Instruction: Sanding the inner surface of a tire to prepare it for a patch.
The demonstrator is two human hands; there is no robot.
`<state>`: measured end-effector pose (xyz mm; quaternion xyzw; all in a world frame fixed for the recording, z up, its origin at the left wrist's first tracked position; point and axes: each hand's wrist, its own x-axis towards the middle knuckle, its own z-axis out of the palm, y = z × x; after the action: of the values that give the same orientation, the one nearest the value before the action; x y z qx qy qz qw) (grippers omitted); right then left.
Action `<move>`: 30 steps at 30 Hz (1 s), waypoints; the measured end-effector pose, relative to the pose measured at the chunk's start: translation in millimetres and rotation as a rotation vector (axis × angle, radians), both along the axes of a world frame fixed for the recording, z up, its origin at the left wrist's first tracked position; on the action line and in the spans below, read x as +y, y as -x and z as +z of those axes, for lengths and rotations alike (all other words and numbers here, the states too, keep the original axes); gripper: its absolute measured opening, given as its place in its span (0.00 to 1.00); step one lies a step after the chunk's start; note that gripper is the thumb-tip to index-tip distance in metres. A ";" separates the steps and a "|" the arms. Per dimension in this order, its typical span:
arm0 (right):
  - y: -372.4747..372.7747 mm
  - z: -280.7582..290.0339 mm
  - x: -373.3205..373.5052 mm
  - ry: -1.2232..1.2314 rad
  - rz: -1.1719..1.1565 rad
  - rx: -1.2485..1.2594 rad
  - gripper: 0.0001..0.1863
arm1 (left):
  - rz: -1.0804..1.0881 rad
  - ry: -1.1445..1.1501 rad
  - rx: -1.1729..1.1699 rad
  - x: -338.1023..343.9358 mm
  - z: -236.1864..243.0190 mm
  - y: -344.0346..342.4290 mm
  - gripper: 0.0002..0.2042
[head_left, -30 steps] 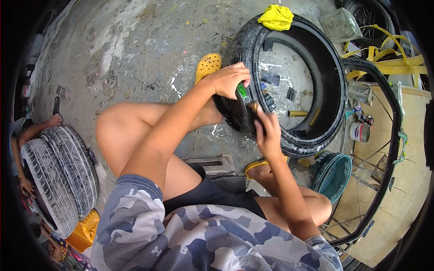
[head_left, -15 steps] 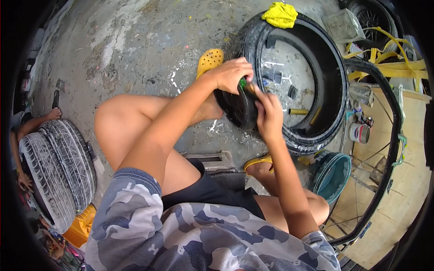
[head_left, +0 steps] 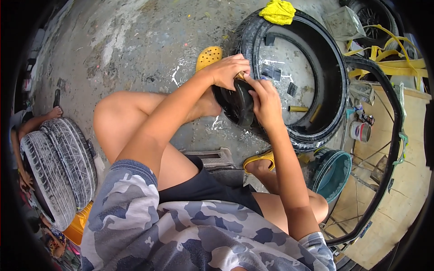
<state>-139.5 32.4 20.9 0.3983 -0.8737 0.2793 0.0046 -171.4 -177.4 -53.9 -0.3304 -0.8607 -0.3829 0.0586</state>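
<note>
A glossy black curved rubber piece (head_left: 238,106) stands in front of me, against the left side of a large tyre (head_left: 329,67). Whether it is part of that tyre I cannot tell. My left hand (head_left: 228,72) is closed over its upper edge, fingers curled. On its right side, my right hand (head_left: 267,103) grips with the thumb against the black surface and the fingertips near the left ones. A small gold-brown piece (head_left: 240,76) shows between the two sets of fingertips; its kind is unclear.
A yellow cloth (head_left: 277,12) lies on the tyre's far rim. To the right are a teal tub (head_left: 333,175), a can (head_left: 360,132) and a black curved frame (head_left: 398,122). Stacked tyres (head_left: 47,180) stand at left, with another person's arm (head_left: 36,126) behind them.
Both hands have shifted slightly at the black rubber piece, the right fingertips moving up and left. A green spot between them is now out of sight, and the gold-brown piece shows more.
</note>
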 end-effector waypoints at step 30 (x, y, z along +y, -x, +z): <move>-54.5 -43.8 70.5 0.138 -0.032 0.084 0.28 | -0.011 0.079 -0.069 13.1 5.0 6.6 0.15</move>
<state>-84.9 102.9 -22.9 0.3943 -0.8577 0.3216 0.0734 -178.0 -164.3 -48.9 -0.3237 -0.8749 -0.3600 0.0136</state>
